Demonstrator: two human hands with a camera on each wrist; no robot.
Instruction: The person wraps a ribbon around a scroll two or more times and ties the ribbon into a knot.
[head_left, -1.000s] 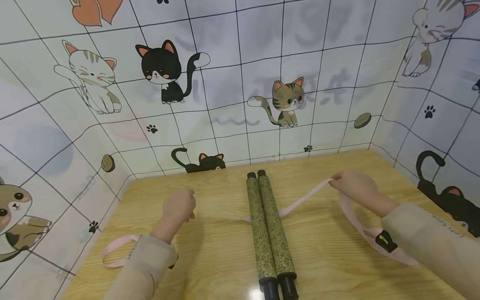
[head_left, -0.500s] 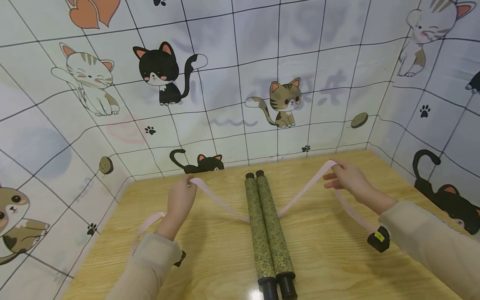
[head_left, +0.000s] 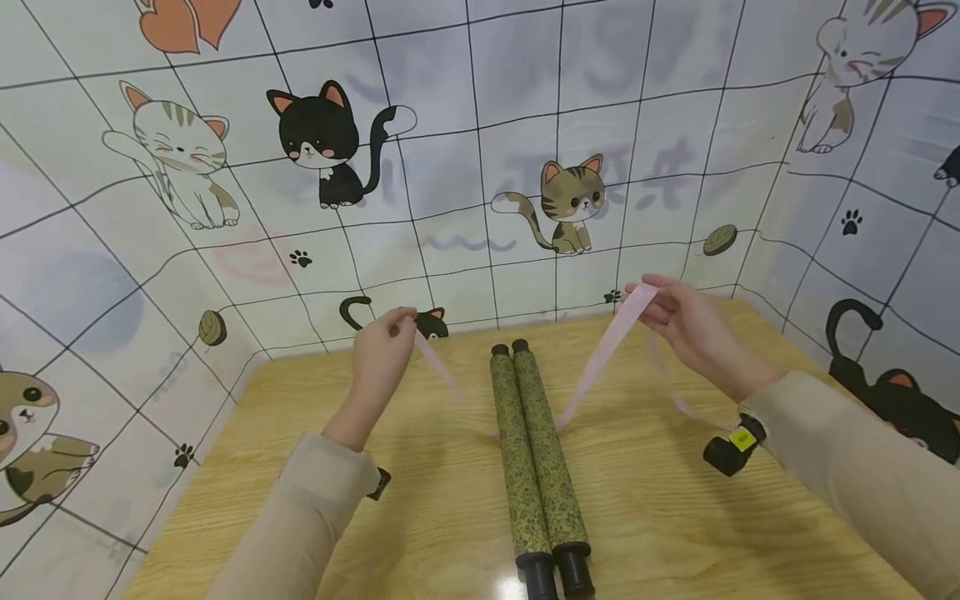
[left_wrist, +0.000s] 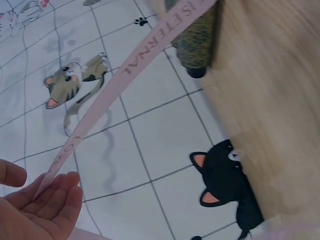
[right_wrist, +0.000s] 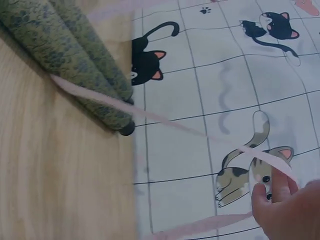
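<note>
Two slim rolls of a scroll [head_left: 551,450], mottled olive and yellow with black end knobs, lie side by side on the table. A pale pink ribbon [head_left: 597,362] runs beneath them and rises on both sides. Printed letters, including "IS ETERNAL", show on the ribbon [left_wrist: 125,75] in the left wrist view. My left hand [head_left: 380,350] holds its left part, raised over the table's back edge. My right hand [head_left: 686,329] grips the other part between thumb and fingers, slightly higher. Beyond the right hand the loose ribbon end droops toward the wrist.
The light wood table [head_left: 442,517] meets a white cloth backdrop [head_left: 450,158] printed with cartoon cats and a grid, which also rises at both sides. A black wrist camera [head_left: 731,450] sits under the right sleeve.
My left hand first took hold of the ribbon's left part, then rose and moved rightward. My right hand has also risen, drawing the ribbon higher. The scroll stays put.
</note>
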